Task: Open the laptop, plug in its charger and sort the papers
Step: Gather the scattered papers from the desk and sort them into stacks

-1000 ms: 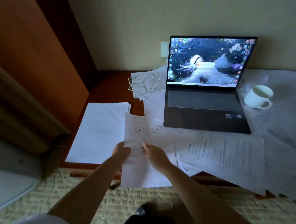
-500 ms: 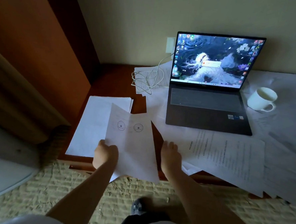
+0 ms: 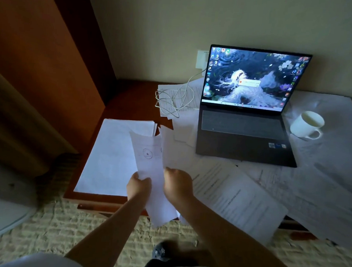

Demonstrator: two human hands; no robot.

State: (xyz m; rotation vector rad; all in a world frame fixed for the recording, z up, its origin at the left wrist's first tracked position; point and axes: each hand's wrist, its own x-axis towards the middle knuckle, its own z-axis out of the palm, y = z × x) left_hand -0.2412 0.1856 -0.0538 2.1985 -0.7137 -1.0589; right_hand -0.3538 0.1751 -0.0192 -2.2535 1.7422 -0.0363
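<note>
The open laptop (image 3: 243, 137) stands at the back of the low wooden table (image 3: 131, 101) with its screen lit. Its white charger cable (image 3: 173, 101) lies coiled to the left and runs up to the wall socket (image 3: 202, 58). My left hand (image 3: 139, 185) grips a stamped sheet (image 3: 149, 158) by its lower left, holding it up off the table and curved. My right hand (image 3: 177, 185) has its fingers curled at the sheet's right edge and seems to pinch it. A neat pile of papers (image 3: 112, 156) lies at the left. Loose printed sheets (image 3: 239, 199) cover the front and right.
A white mug (image 3: 307, 125) stands on papers right of the laptop. A wooden cabinet (image 3: 41, 63) rises at the left of the table. Some sheets hang over the table's front edge above the woven mat (image 3: 83, 226). My knees are below the frame's middle.
The stamped sheet has been lifted and curled narrower between my hands. My right hand left the papers on the table and came to the sheet's right edge.
</note>
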